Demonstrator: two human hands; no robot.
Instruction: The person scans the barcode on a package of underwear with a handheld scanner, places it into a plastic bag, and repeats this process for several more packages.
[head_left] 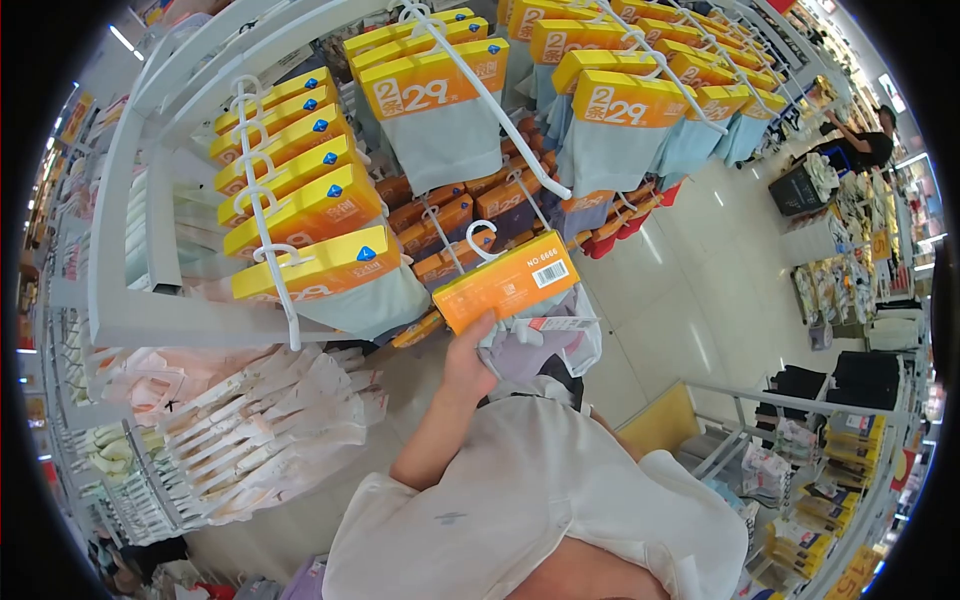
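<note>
My left hand (470,358) is closed on the lower left corner of a garment pack with an orange header card (508,280). The card reads NO:6666, carries a barcode and has a white plastic hook on top. Below it hangs folded lavender and pale grey fabric (525,357), with a small white tag (560,323) across it. The pack is tilted, in front of the rack and off its prongs. My right hand is hidden behind the pack and my white shirt (500,470).
Pale garments with orange cards (440,95) hang on white prongs (490,100) ahead. A grey rack frame (120,230) stands at left, above pink garments on hangers (270,420). Another rack (740,410) is at lower right. A person (865,145) stands down the aisle by a black basket (797,190).
</note>
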